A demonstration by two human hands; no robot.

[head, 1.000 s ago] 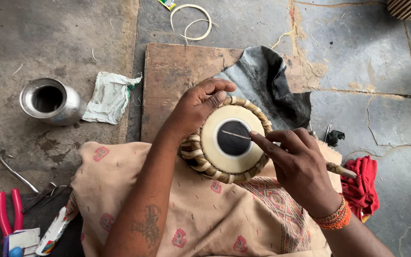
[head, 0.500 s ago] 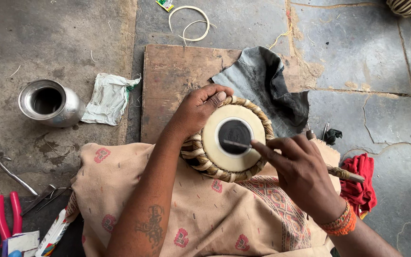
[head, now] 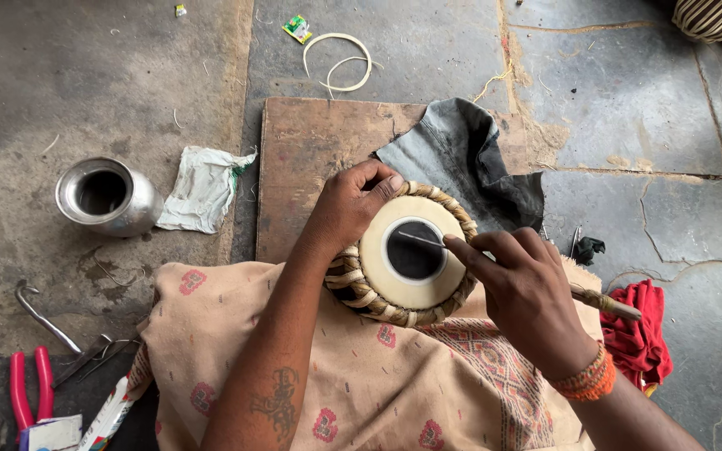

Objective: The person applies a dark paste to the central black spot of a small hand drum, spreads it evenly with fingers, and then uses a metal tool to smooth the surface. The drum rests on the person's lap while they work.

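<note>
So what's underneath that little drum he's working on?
The drum rests on a beige patterned cloth spread over the person's lap. Beyond it lie a wooden board and a dark grey cloth. The drum's underside is hidden.

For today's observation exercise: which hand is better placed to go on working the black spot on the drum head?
The right hand: it holds the thin tool with its tip over the black spot. The left hand grips the drum rim.
</note>
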